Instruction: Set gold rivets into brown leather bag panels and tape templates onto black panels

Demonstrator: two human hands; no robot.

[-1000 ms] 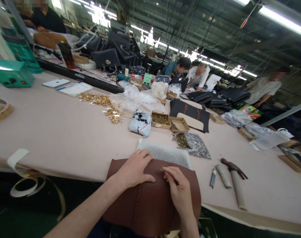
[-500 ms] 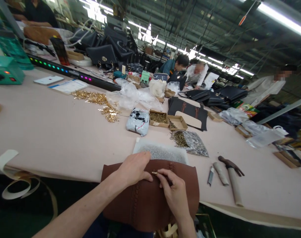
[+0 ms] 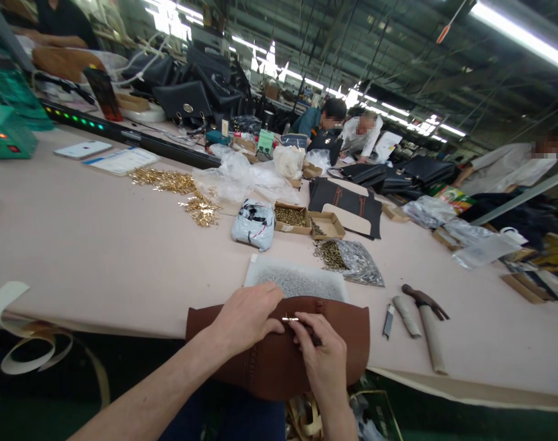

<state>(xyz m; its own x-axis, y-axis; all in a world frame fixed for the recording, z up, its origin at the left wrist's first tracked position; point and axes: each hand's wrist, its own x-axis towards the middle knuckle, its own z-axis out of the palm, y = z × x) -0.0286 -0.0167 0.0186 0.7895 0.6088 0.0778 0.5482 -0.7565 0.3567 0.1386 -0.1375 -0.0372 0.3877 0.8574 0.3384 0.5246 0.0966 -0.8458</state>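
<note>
A brown leather piece (image 3: 274,361) with stitched bands hangs over the table's front edge, partly across a pale slab (image 3: 301,280). My left hand (image 3: 253,315) presses on its upper part, thumb toward the centre and fingers curled over the top edge. Close to that thumb, a small shiny metal piece (image 3: 289,318) lies against the leather. My right hand (image 3: 322,346) pinches the metal piece between thumb and index finger, the other fingers curled against the palm. What else the curled fingers may hold is too dark to tell.
A hammer (image 3: 428,324), a wrapped rod (image 3: 406,315) and a small blade tool (image 3: 388,321) lie right. Behind the slab are boxes of small hardware (image 3: 291,217), a plastic bag (image 3: 361,263) and gold pieces (image 3: 168,180). People work farther back.
The lower part of the leather has risen and folded inward, showing less of its front. My hands stay close together at the metal piece, which shows more clearly. The view has shifted slightly.
</note>
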